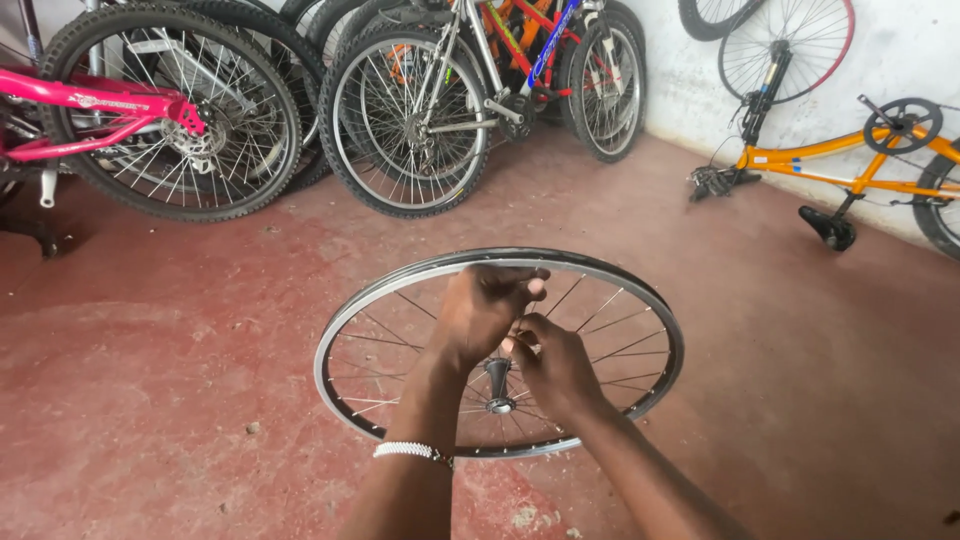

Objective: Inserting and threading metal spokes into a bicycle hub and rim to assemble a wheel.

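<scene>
A bare bicycle wheel with a silver rim (345, 325), thin spokes and a dark hub (498, 385) is held roughly flat above the red floor in front of me. My left hand (485, 305) reaches over the wheel's far side and grips the rim near its top. My right hand (550, 365) is closed around spokes just beside the hub, fingertips pinched. The two hands touch each other near the wheel's centre. A white beaded bracelet (408, 451) sits on my left wrist.
Several bicycles stand along the back wall: a pink one (90, 110) at the left, dark-tyred ones (410, 120) in the middle. An orange bike (850, 165) lies upside down at the right. A loose wheel (790, 45) leans on the white wall.
</scene>
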